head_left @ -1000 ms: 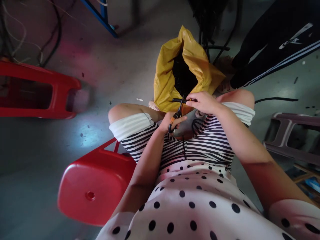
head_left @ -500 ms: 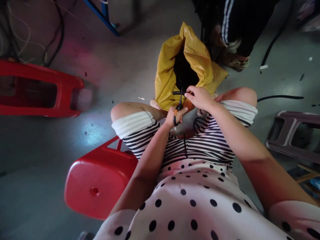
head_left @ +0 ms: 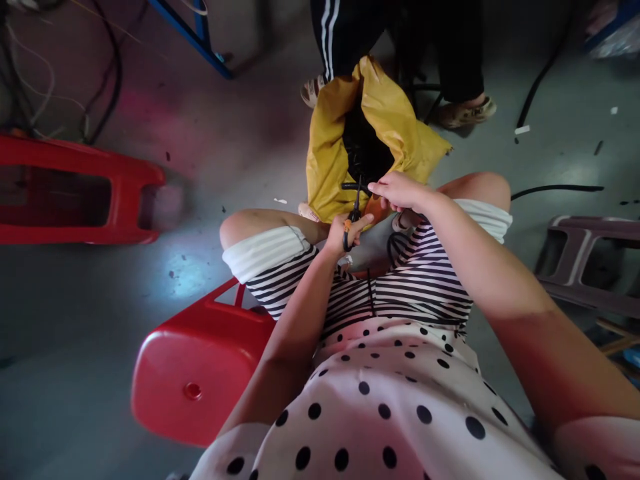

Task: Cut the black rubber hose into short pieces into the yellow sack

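Observation:
My left hand point(head_left: 340, 235) is closed around scissors point(head_left: 355, 215) with black and orange handles, their narrow blades pointing away from me. The blades cross a short black ribbed tube point(head_left: 349, 186) at the mouth of a yellow sack point(head_left: 323, 157). At the tube's right end, my right hand point(head_left: 400, 189) pinches it between thumb and fingers. Dark pieces lie inside the sack, too shadowed to make out. The sack stands on the floor between my knees.
A red stool point(head_left: 200, 380) stands by my left side, and another red stool point(head_left: 125, 193) lies farther left. To the right is a grey stool point(head_left: 575, 260). A co-worker's legs point(head_left: 457, 53) are just behind the sack. Black cable point(head_left: 555, 189) crosses the floor.
The co-worker's legs have shifted left and now stand apart behind the sack. My view has moved slightly. Both hands keep their hold on the scissors and the tube.

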### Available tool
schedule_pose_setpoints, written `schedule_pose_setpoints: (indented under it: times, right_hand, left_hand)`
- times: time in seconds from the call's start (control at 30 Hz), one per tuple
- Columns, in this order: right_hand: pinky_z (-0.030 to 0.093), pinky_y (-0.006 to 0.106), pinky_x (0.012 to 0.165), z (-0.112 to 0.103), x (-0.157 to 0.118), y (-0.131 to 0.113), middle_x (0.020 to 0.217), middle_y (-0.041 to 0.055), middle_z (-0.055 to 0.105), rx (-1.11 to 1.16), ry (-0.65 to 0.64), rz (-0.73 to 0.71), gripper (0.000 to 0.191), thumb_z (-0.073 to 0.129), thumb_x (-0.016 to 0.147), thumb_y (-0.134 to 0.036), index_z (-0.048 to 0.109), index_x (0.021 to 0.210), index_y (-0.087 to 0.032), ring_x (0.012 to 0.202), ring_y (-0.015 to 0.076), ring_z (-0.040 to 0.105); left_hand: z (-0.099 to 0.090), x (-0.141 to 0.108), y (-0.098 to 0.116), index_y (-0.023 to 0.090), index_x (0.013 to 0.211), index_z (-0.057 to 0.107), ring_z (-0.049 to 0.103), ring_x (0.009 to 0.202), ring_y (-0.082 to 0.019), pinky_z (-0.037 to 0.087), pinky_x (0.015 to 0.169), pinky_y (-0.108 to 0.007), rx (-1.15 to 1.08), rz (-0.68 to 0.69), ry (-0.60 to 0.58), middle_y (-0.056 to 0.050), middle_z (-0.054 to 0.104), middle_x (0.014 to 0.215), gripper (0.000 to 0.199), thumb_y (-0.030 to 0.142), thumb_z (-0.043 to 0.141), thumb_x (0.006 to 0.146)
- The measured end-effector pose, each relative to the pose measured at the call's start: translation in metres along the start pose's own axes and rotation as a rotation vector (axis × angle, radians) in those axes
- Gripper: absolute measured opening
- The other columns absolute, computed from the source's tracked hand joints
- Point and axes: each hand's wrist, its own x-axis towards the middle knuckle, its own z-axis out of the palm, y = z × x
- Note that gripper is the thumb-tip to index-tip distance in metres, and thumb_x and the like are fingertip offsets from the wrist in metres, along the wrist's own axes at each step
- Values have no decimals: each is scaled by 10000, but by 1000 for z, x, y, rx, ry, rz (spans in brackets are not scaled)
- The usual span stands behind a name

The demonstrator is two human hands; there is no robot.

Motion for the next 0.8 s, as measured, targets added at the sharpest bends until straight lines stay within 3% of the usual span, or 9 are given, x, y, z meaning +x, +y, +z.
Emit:
schedule_pose_setpoints:
  times: [0.23, 0.4, 0.5, 0.67, 0.8]
  right_hand:
    - [258, 231, 409, -1, -18, -16, 561, -29, 478, 248, 35, -17, 434, 688, 1035, -595, 634, 841, -210, 453, 94, 341]
    - [235, 227, 437, -1, -29, -19, 571, -50, 454, 270, -29, -18, 443, 724, 1026, -563, 598, 799, -203, 461, 74, 310]
    - [297, 240, 503, 1, -32, -15, 608, -29, 526, 221, -26, -72, 436, 724, 1025, -537, 609, 783, -193, 504, 82, 362]
    - [423, 287, 673, 1, -35, -12, 751, 27, 695, 42, 146, -234, 349, 705, 1013, -495, 710, 860, -180, 672, 146, 567]
    - [426, 326, 767, 3, -44, -14, 884, 62, 760, -203, 275, -293, 253, 700, 1008, -423, 775, 986, -183, 831, 214, 643]
  left_hand:
    - [-11, -16, 13, 186, 652, 609, 511, 564, -111, 409, 549, -274, 43, 54, -164, 7, 575, 578, 583, 652, 957, 694]
    - [-18, -24, 15, 169, 906, 698, 600, 744, -162, 467, 663, -284, 45, 50, -163, -15, 666, 805, 638, 584, 1041, 563]
    - [-20, -26, 16, 158, 931, 691, 584, 740, -154, 439, 669, -278, 8, 50, -195, -11, 649, 801, 656, 621, 1011, 592]
    - [-23, -30, 22, 147, 922, 693, 557, 703, -131, 420, 661, -265, -44, 62, -272, 4, 629, 761, 634, 640, 980, 644]
    - [-26, -36, 21, 140, 905, 702, 560, 693, -129, 414, 656, -258, -111, 74, -345, -4, 624, 719, 612, 676, 933, 723]
